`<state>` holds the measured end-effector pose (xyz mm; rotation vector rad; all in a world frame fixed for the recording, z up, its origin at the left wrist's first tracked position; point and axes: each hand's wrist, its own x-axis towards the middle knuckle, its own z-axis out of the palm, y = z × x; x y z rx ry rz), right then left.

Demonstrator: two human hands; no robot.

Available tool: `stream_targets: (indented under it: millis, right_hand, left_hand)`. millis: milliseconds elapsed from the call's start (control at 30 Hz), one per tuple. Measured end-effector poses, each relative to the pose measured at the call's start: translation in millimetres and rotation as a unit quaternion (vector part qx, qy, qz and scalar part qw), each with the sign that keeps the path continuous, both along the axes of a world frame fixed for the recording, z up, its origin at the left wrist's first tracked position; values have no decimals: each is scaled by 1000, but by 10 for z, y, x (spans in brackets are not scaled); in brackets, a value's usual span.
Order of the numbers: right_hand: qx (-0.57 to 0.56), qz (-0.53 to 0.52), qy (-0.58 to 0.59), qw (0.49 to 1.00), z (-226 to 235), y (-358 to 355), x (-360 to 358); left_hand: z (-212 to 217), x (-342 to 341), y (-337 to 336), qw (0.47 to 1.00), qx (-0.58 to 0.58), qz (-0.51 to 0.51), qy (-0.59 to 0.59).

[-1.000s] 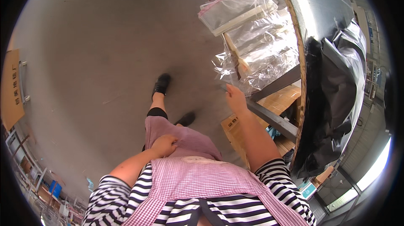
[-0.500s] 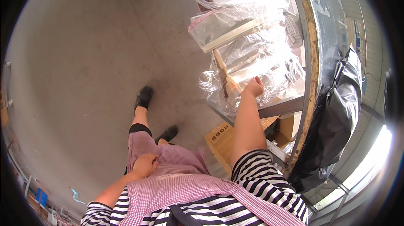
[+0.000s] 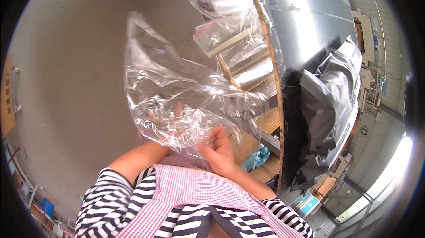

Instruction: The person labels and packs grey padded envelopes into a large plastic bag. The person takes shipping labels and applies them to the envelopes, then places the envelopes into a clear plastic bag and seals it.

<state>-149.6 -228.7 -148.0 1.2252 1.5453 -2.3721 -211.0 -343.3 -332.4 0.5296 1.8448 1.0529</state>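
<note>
A large clear plastic bag [image 3: 190, 78] is spread out in front of my body, crumpled near its lower edge and reaching up and away to a loose corner. My right hand [image 3: 220, 150] pinches the bag's near edge between thumb and fingers. Through the shiny film I make out my left hand [image 3: 163, 119], its fingers apart; glare hides part of it. Whether that hand is inside the bag or behind it, I cannot tell. My left forearm comes in beneath the film's lower edge.
To the right stands a table with a worn wooden edge [image 3: 271, 47]; a black and silver plastic sheet [image 3: 330, 114] lies on it. Beneath are stacked clear plastic packs [image 3: 234, 45], a cardboard box [image 3: 269, 167] and a light-blue crumpled piece [image 3: 257, 156]. Grey floor [image 3: 75, 74] lies to the left.
My right hand has drawn back from the plastic packs under the table and now grips a clear bag before me. My left hand has left the apron and come up to the bag.
</note>
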Motion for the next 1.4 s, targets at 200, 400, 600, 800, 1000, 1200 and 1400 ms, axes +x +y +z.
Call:
stream_targets:
  millis: [200, 400, 600, 800, 1000, 1200, 1400]
  right_hand:
    - [-169, -138, 163, 962, 872, 545, 37]
    - [-213, -145, 288, 922, 1422, 895, 110]
    - [-268, -91, 299, 911, 1878, 1386, 464]
    - [-233, -75, 357, 901, 2157, 1720, 755]
    - [-202, -101, 475, 850, 2490, 1848, 440]
    - [-169, -135, 521, 825, 2687, 1765, 328]
    - [-120, -153, 543, 817, 2748, 1560, 196]
  left_hand:
    - [306, -316, -281, 832, 290, 360, -306]
    - [1570, -968, -485, 885, 339, 303, -100]
    - [2620, -2219, -876, 795, 318, 425, 294]
    - [3344, -2746, -232, 905, 283, 222, 227]
    - [3991, -1617, 175, 834, 538, -113, -47]
    - [4744, -1321, 189, 839, 512, -89, 162]
    - [4702, -1429, 349, 830, 502, 70, 231]
